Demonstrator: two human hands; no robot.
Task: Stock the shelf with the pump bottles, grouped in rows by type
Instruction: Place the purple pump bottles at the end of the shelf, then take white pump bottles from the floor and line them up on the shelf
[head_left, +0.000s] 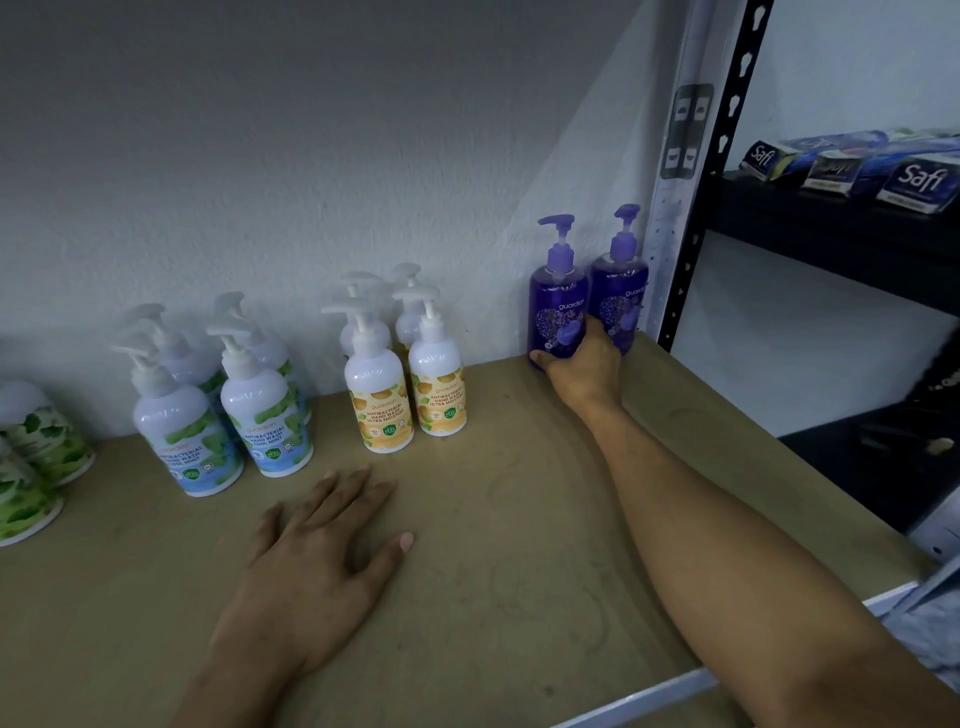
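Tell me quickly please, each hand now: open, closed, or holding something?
Left hand: open, resting flat on the shelf board.
Right hand: closed round the base of a purple pump bottle, beside a second purple bottle.

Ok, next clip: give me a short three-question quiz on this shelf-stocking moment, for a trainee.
1. True or false: the left hand holds a bottle.
2. The purple bottles stand on the shelf board at: A) its left end; B) its middle; C) its right end.
3. Short answer: what does the right hand grip?

Key
1. False: it lies flat on the board, fingers spread.
2. C.
3. The left purple bottle, low on its body.
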